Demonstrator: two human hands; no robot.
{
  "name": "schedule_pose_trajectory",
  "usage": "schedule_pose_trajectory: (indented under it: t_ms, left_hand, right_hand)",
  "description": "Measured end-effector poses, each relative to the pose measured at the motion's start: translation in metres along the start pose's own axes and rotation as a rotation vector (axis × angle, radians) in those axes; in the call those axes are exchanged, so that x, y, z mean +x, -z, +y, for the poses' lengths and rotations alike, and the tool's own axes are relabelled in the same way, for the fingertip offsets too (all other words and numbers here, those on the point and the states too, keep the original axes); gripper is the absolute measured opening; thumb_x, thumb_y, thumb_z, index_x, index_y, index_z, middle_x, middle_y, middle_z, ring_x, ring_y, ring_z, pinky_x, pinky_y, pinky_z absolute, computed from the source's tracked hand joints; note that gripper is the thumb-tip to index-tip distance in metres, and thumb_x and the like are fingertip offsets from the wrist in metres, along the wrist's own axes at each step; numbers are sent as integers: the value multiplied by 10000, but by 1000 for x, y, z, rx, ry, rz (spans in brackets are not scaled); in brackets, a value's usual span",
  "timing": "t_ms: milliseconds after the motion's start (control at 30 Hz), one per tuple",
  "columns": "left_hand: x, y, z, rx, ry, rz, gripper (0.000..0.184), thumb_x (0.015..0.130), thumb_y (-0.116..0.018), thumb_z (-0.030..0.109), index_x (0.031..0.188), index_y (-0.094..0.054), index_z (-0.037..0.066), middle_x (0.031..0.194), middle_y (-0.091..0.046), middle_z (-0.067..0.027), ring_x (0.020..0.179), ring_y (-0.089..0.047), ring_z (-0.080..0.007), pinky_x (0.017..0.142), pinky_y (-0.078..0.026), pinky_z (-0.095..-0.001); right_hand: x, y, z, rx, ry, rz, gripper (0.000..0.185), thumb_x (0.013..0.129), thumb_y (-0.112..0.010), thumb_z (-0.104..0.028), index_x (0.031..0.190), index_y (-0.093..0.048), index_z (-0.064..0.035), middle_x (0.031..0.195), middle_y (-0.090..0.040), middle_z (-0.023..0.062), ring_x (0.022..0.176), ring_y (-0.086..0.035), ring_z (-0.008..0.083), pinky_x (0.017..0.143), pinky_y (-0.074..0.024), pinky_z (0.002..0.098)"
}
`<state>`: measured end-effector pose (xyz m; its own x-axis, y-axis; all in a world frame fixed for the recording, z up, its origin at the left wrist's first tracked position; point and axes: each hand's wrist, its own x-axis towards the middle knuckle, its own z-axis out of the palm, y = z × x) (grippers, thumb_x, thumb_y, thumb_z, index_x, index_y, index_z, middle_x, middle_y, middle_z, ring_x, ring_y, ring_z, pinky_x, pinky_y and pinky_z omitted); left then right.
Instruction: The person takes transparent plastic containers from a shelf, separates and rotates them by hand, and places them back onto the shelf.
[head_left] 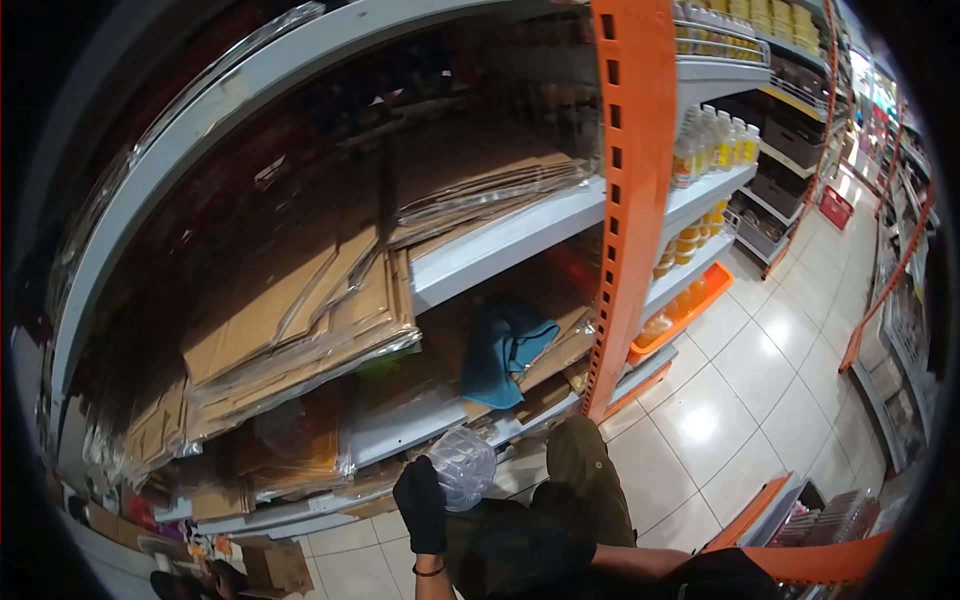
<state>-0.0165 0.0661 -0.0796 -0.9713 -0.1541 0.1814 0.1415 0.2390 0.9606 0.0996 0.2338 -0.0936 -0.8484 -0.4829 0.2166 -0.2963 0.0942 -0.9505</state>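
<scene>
Below and left of the orange post (pixel 632 200), the left hand (pixel 421 505) is gripping the clear plastic container (pixel 464 470) at its edge, ideally lightly to avoid denting it, while the right hand's (pixel 562 540) fingers are blending into shadow, so I cannot tell their state.

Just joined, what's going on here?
Someone in a shop aisle has a clear plastic container in their dark-gloved left hand, low in front of a shelf rack. The right hand is too dark against the clothing to tell what it's doing. Flat cardboard sheets in clear plastic are stacked on the rack, with a blue fabric item on a lower level. Bottles stand beyond the orange post.
</scene>
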Motion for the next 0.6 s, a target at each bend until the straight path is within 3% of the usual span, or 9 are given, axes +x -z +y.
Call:
schedule_pose_trajectory:
  t_ms: [100,167,200,233,300,333,400,533,600]
  left_hand:
    - [-16,6,-12,-35,34,-2,291,931,-545,183,738,-561,-35,619,-466,0,629,-403,-69,546,-351,-276]
    - [-26,18,-44,76,145,-91,223,927,-544,177,843,-594,-24,732,-534,-33,701,-470,-90,610,-402,-271]
    - [-32,19,-56,209,-20,-57,199,926,-545,175,874,-596,-11,771,-553,-43,722,-492,-105,629,-417,-282]
    - [-40,17,-64,343,-180,-24,179,925,-545,172,905,-598,2,810,-572,-52,743,-513,-120,647,-432,-293]
    - [-52,10,-58,54,-82,-5,258,924,-511,272,932,-601,31,848,-602,-62,769,-551,-156,674,-463,-318]
    - [-53,3,-39,-379,165,-17,351,923,-475,374,927,-602,47,848,-612,-62,774,-567,-177,684,-479,-333]
    - [-48,-6,-9,-1251,626,-55,539,921,-404,579,918,-605,79,847,-633,-61,783,-599,-219,703,-511,-363]
    - [-51,-14,-17,-1467,615,-411,578,930,-368,583,1090,-585,72,984,-634,-80,895,-600,-221,820,-511,-371]
    - [-51,-26,-2,-1331,637,-388,610,943,-326,584,1198,-542,74,1046,-620,-72,955,-588,-210,841,-497,-371]
  right_hand:
    - [12,20,6,-469,13,520,535,855,-602,-246,1293,-441,15,1276,-502,193,1125,-525,285,937,-430,372]
    - [21,41,-8,-414,-16,695,453,852,-598,-181,1243,-488,20,1199,-551,165,1072,-552,256,906,-443,359]
    - [24,49,-14,-386,-29,783,414,850,-596,-149,1218,-511,22,1161,-576,152,1046,-565,242,891,-450,352]
    - [18,52,-3,-40,-50,669,399,848,-594,-130,1209,-516,22,1144,-580,147,1051,-562,233,895,-448,349]
    - [-2,52,40,419,-93,433,378,848,-585,-101,1200,-521,21,1127,-584,137,1069,-550,214,906,-443,339]
    - [-11,49,62,531,-121,330,372,849,-578,-91,1200,-521,19,1127,-583,133,1084,-542,203,912,-441,334]
    - [-18,40,84,374,-177,252,377,857,-561,-85,1218,-513,13,1150,-575,124,1113,-527,182,922,-440,320]
    - [-7,25,56,69,-246,324,384,862,-548,-74,1238,-509,-5,1139,-583,100,1066,-553,154,888,-460,296]
    - [-3,16,90,-465,164,370,369,864,-543,-64,1229,-522,-11,1094,-607,74,1013,-578,138,855,-475,282]
